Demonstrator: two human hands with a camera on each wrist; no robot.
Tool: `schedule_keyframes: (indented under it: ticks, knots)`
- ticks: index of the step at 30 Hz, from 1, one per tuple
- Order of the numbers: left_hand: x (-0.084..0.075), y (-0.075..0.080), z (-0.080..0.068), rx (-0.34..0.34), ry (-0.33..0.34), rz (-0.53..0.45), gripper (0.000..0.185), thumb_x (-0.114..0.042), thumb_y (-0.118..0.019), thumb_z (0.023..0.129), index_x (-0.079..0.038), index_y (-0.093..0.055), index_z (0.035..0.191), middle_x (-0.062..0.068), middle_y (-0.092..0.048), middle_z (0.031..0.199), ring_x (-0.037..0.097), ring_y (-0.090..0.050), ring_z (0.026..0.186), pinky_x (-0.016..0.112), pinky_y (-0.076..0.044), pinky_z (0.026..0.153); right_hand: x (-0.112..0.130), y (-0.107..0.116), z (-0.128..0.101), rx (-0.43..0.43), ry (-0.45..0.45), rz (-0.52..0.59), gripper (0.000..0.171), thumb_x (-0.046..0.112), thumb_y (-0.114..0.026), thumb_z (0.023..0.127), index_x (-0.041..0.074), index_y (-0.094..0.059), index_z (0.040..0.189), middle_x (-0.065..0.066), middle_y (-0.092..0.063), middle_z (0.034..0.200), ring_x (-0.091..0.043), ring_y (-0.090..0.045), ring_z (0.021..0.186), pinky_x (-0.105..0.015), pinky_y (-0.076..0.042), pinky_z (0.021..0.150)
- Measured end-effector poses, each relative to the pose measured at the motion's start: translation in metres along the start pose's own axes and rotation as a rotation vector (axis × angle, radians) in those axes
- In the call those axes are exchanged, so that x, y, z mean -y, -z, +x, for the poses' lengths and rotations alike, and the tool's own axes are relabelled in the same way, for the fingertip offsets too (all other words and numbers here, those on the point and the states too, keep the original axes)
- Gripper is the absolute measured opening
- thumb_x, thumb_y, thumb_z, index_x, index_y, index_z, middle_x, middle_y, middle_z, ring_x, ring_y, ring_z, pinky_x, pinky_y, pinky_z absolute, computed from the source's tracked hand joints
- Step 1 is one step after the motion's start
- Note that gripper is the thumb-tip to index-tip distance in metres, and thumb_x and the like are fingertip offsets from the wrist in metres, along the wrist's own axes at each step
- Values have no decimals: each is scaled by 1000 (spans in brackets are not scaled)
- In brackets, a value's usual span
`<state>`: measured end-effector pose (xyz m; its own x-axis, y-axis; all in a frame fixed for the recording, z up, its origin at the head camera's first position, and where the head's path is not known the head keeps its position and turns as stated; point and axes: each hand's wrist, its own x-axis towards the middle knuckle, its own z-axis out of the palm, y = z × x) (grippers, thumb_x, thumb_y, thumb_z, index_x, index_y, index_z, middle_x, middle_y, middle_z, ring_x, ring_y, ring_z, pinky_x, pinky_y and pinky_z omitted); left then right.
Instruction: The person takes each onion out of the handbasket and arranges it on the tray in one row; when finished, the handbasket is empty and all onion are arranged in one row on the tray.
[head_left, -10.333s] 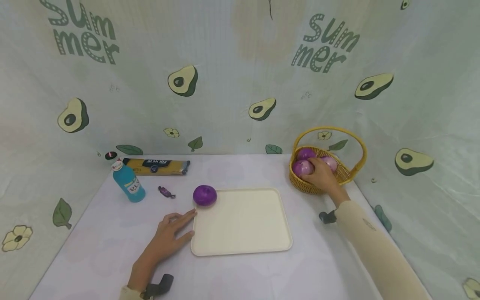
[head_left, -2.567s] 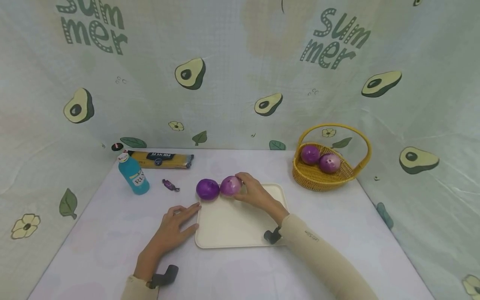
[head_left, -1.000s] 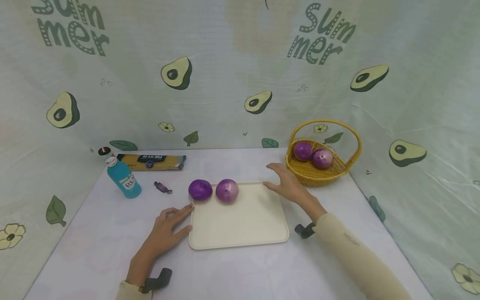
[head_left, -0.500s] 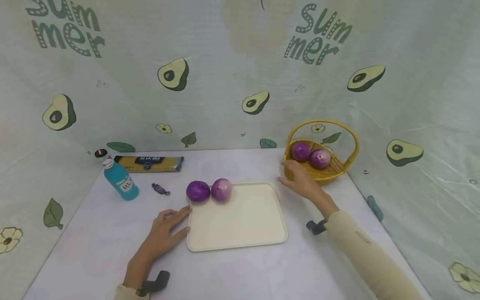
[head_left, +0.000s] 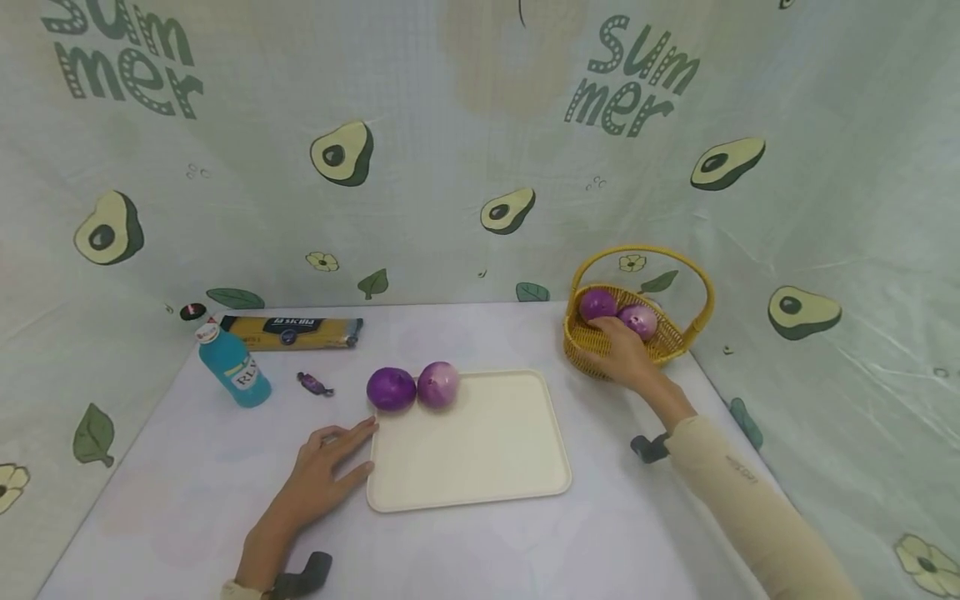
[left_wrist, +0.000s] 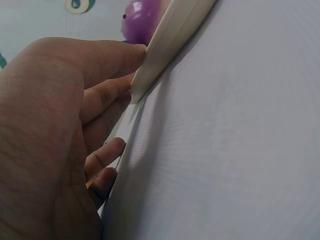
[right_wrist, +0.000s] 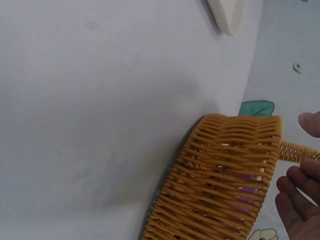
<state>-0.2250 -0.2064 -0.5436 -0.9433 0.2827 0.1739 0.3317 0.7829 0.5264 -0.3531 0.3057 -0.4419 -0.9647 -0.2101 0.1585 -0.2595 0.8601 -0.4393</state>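
My left hand [head_left: 318,475] rests at the left edge of a cream tray [head_left: 480,450], thumb and fingertips touching its rim. At the tray's far left corner sits a dark purple onion [head_left: 391,389], side by side with a lighter pinkish-purple onion [head_left: 438,385]. Over the near rim of a yellow wicker basket [head_left: 581,354] reaches my right hand [head_left: 626,354], thumb and fingers apart. Inside the basket are a purple onion [head_left: 597,304] and a paler onion [head_left: 638,320], just beyond those fingers. The right wrist view shows the hand [right_wrist: 302,192] above the woven side [right_wrist: 215,185].
To the left stand a blue bottle [head_left: 235,368] with a dark cap and a small purple wrapped candy [head_left: 314,384]. A yellow pasta packet [head_left: 292,332] lies along the back edge. Behind the table hangs a cloth printed with avocados.
The paler onion went from the basket to the tray beside the dark one, and my right hand let it go. That hand then moved right, back over the basket. My left hand stayed at the tray.
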Motion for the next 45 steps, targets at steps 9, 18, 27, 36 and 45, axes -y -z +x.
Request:
schedule_keyframes:
  ticks: [9, 18, 27, 36, 45]
  knots:
    - [0, -2, -1, 0, 4, 2, 58, -47, -61, 97, -28, -48, 150, -7, -47, 152, 32, -37, 130, 63, -28, 101, -23, 8, 5, 25, -50, -20, 68, 30, -70, 95, -4, -41, 146, -29, -42, 147, -48, -37, 135, -63, -30, 110]
    - [-2, 0, 1, -10, -2, -3, 58, -47, -62, 96, -29, -48, 150, -7, -48, 152, 32, -36, 129, 61, -27, 101, -33, 17, 10, 36, -78, -24, 66, 23, -68, 96, -8, -39, 146, -34, -40, 146, -50, -35, 135, -63, -28, 112]
    - [-4, -1, 0, -2, 18, -6, 58, -47, -63, 96, -29, -48, 150, -8, -49, 151, 32, -37, 130, 64, -27, 102, -49, 23, 18, 19, -116, -61, 62, 23, -70, 95, -6, -44, 144, -29, -41, 145, -47, -36, 135, -63, -30, 110]
    - [-1, -1, -1, 1, 6, -1, 58, -46, -64, 96, -29, -49, 150, -8, -48, 151, 31, -37, 130, 65, -27, 101, -71, 31, 30, 17, -136, -67, 64, 18, -70, 95, -6, -40, 147, -33, -39, 145, -51, -36, 133, -65, -32, 108]
    - [-2, 0, 0, 3, -2, -8, 59, -46, -64, 96, -29, -49, 150, -8, -48, 152, 31, -37, 130, 64, -27, 101, -79, 37, 29, -11, -226, -60, 70, 17, -68, 96, -10, -31, 149, -36, -31, 149, -53, -31, 135, -65, -29, 110]
